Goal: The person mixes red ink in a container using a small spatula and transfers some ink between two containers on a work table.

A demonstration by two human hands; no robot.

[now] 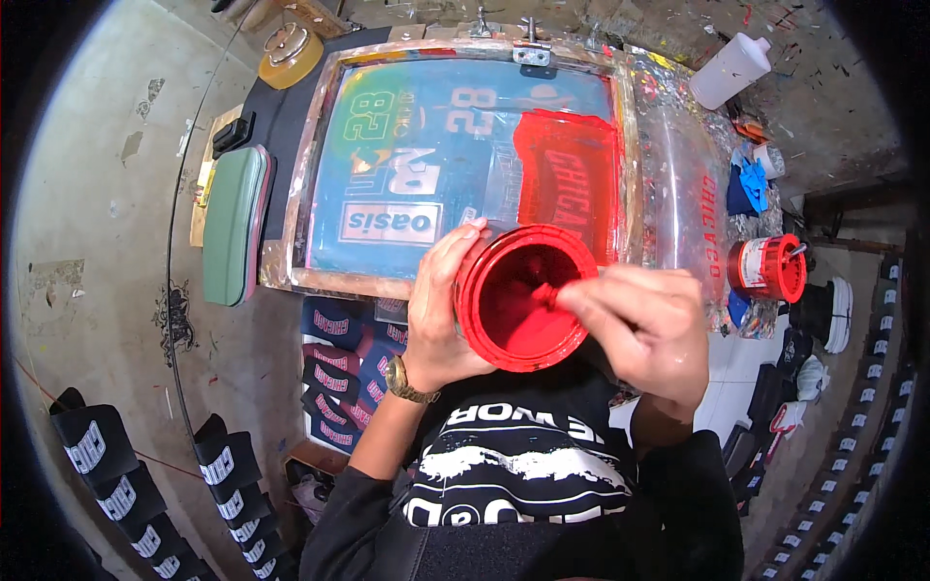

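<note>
My left hand is wrapped around the side of a round tub, tilted so its open mouth faces up at me. Thick red ink lies inside and coats the rim. With fingers pinched over the mouth, my right hand grips a red-coated stirring tool; its kind is hard to make out under the ink. Just beyond the tub lies a wood-framed printing screen with blue mesh. A red ink patch covers the right part of that mesh.
A second red tub stands right of the screen, near blue cloth and a white bottle. Left are a green padded case and a yellowish container. Printed dark pieces lie below the screen; others line both sides.
</note>
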